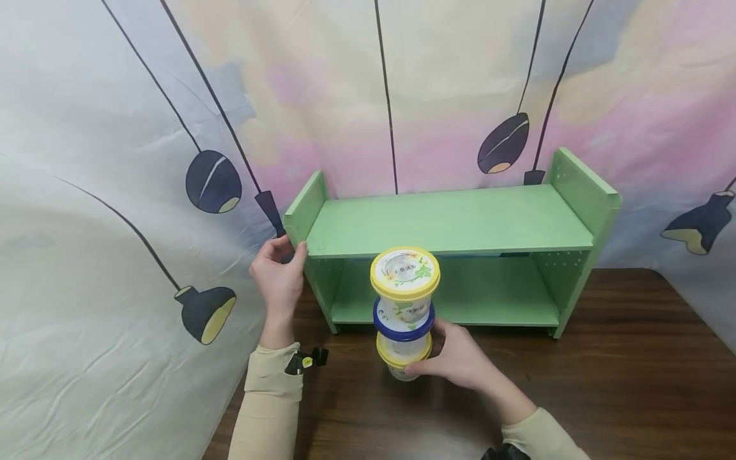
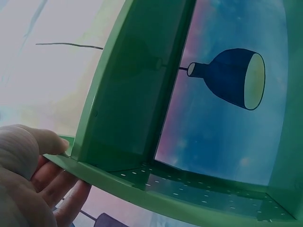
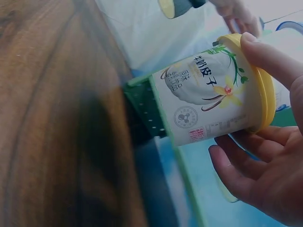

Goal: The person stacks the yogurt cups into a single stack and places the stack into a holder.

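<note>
A stack of three lidded paper tubs stands upright before a green two-tier shelf [image 1: 448, 220]. The top tub [image 1: 405, 275] has a yellow lid, the middle one [image 1: 404, 317] a blue lid, and the bottom tub [image 1: 402, 369] another yellow lid. My right hand [image 1: 460, 358] grips the bottom tub, thumb on the near side; the right wrist view shows its printed wall [image 3: 208, 94] and a gap between its base and the tabletop. My left hand [image 1: 278, 271] pinches the front edge of the shelf's left side panel [image 2: 71, 163], thumb on one face, fingers on the other.
The shelf stands on a dark wooden table [image 1: 621, 358], its lower tier [image 1: 489, 291] behind the tubs. Its right side panel [image 1: 586, 185] rises above the top board. A cloth backdrop [image 1: 437, 96] printed with lamps hangs behind and to the left.
</note>
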{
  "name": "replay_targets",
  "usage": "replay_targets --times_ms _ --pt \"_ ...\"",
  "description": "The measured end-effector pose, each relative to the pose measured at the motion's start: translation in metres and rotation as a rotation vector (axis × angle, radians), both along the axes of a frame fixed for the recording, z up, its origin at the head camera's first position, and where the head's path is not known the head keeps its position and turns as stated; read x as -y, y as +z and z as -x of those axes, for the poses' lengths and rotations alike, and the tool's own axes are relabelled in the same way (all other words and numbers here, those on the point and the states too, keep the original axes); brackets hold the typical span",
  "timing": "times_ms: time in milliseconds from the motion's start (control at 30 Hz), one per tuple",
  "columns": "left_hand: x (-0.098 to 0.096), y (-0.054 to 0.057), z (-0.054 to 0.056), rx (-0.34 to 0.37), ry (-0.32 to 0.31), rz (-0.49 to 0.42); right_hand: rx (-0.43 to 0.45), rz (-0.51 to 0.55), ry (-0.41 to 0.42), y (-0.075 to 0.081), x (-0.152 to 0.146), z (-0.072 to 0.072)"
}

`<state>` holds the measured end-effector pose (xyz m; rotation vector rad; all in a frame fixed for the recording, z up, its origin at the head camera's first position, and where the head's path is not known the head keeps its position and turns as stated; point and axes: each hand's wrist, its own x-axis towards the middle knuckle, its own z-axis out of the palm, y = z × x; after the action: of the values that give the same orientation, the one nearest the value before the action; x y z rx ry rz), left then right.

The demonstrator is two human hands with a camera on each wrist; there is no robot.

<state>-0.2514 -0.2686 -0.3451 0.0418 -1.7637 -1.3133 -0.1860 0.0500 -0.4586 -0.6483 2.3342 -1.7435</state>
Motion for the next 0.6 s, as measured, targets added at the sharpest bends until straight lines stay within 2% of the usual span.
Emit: replay_targets --times_ms 233,467,600 --pt "-0.006 0.003 -0.001 0.006 0.029 0.003 0.001 -0.025 0.010 0.030 -0.018 -0.002" --pt "-0.022 0.020 -0.019 0.023 0.051 0.019 -0.016 -0.059 -0.009 0.063 -0.035 -0.001" --pt "-0.010 0.008 -0.008 0.010 0.043 0.023 -0.026 -0.089 -0.028 0.085 -0.044 0.000"
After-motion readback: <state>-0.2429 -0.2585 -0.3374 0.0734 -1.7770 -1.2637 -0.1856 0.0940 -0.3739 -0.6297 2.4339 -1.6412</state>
